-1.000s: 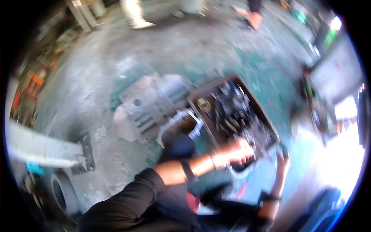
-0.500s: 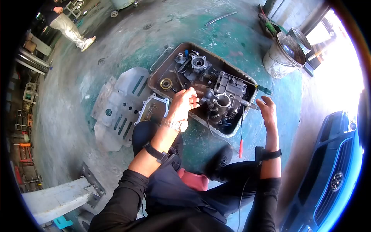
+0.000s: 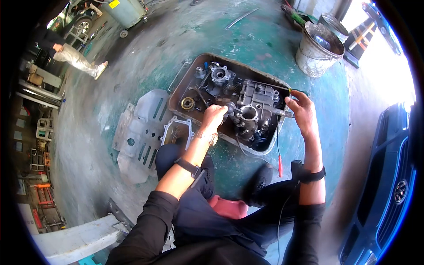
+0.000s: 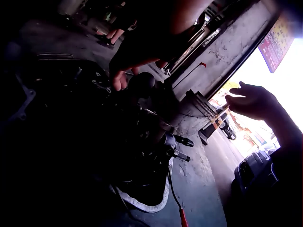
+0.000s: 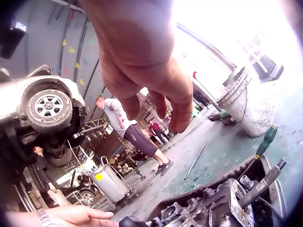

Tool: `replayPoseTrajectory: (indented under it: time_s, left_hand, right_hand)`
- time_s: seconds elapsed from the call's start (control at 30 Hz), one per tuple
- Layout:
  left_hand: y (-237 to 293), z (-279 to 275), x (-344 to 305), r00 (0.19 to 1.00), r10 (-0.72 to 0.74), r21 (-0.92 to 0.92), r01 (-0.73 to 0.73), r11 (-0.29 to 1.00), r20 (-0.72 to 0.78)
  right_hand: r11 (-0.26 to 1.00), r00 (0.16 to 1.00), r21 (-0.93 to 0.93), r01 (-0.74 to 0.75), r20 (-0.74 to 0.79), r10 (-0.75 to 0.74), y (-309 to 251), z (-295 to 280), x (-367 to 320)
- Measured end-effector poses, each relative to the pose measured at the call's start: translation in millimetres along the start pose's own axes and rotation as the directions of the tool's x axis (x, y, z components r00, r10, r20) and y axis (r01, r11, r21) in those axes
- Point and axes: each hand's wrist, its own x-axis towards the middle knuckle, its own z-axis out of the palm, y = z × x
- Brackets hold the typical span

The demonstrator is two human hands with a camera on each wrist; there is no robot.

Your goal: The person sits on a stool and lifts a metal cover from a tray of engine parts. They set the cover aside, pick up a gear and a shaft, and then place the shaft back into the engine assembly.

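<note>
A metal gearbox with a round open port lies in the right part of a brown metal tray. My left hand pinches a round black knob beside the port; the left wrist view shows this knob dark, just under the fingers. My right hand hangs with fingers loosely bent over the tray's right end, by the gearbox shaft. Nothing shows in its grasp. In the right wrist view a green-handled screwdriver lies at the tray edge, apart from the right fingers.
A brass-coloured ring gear and another housing share the tray. To its left lie a slotted metal plate and a gasket-shaped frame. A red-tipped cable hangs in front. Beyond stands a dirty bucket; a blue car is at right.
The left hand's spread fingers have drawn together at the knob. The right hand has risen slightly toward the tray's corner. The head view, blurred at first, has steadied and shifted.
</note>
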Motion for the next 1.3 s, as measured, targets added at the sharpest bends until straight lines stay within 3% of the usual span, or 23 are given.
replayPoseTrajectory:
  time_s: [0.03,0.1,0.23,0.3,0.4,0.43,0.5,0.6,0.73,0.8,0.9,0.97,1.1,1.17,1.3]
  left_hand:
    - [-2.9,3.7,9.6,1.000,-0.002,0.012,0.002,1.000,0.005]
    - [0.2,11.9,22.7,0.991,0.130,0.180,-0.133,0.975,0.030]
    - [2.7,23.6,34.3,0.986,0.169,0.295,-0.163,0.942,0.003]
    - [-20.5,28.2,57.8,0.958,0.248,0.364,-0.182,0.914,-0.143]
    - [-32.5,29.1,65.9,0.938,0.321,0.377,-0.251,0.892,-0.133]
    - [-31.5,28.7,66.3,0.939,0.318,0.378,-0.250,0.891,-0.130]
    - [-29.5,27.4,65.4,0.980,0.195,0.247,-0.196,0.949,0.030]
    - [-23.4,23.9,66.1,0.986,0.097,0.244,-0.128,0.961,0.136]
    - [-13.1,25.6,59.2,0.981,0.097,0.134,-0.120,0.984,0.168]
    - [-8.6,24.8,54.3,0.980,0.099,0.126,-0.122,0.985,0.175]
    - [-25.3,25.1,61.7,0.986,0.045,0.274,-0.088,0.958,0.159]
    - [-35.3,31.0,63.2,0.990,0.144,0.414,-0.127,0.902,-0.010]
    - [-21.0,35.3,54.8,0.997,0.071,0.371,-0.057,0.927,-0.024]
    - [-13.5,42.8,46.0,0.972,0.177,0.439,-0.092,0.894,-0.157]
    - [-10.4,51.4,43.3,0.932,0.279,0.523,-0.122,0.844,-0.232]
  right_hand:
    - [0.999,1.000,0.035,0.003,0.004,-0.003,-5.6,-1.0,-1.5]
    - [0.997,1.000,0.075,0.011,0.001,-0.011,-8.9,-3.8,-2.3]
    - [0.994,1.000,0.108,-0.001,-0.025,0.004,-10.9,-8.0,-3.6]
    - [0.990,1.000,0.142,0.020,-0.012,-0.019,-17.3,-10.9,-6.0]
    - [0.988,0.997,0.152,-0.039,0.073,0.028,-20.2,-14.8,-5.6]
    - [0.987,0.997,0.153,-0.043,0.073,0.032,-20.7,-15.2,-5.3]
    - [0.986,0.997,0.161,-0.035,0.077,0.022,-19.2,-14.9,-5.0]
    - [0.984,0.997,0.170,-0.053,0.072,0.041,-14.9,-15.9,-3.0]
    - [0.980,0.999,0.195,-0.048,-0.004,0.049,-6.2,-14.7,-1.3]
    - [0.993,0.997,0.099,-0.071,-0.025,0.074,-4.4,-16.2,-0.8]
    - [0.995,0.996,0.056,-0.077,0.040,0.075,-1.7,-18.3,-1.2]
    - [0.994,0.997,0.089,-0.070,0.047,0.066,-4.4,-18.4,-3.0]
    - [0.990,0.996,0.118,-0.079,0.062,0.072,-3.8,-23.3,-2.5]
    - [0.987,0.996,0.138,-0.078,0.056,0.071,-2.8,-22.8,-3.0]
    - [0.990,0.997,0.124,-0.062,0.052,0.056,0.8,-27.1,-4.1]
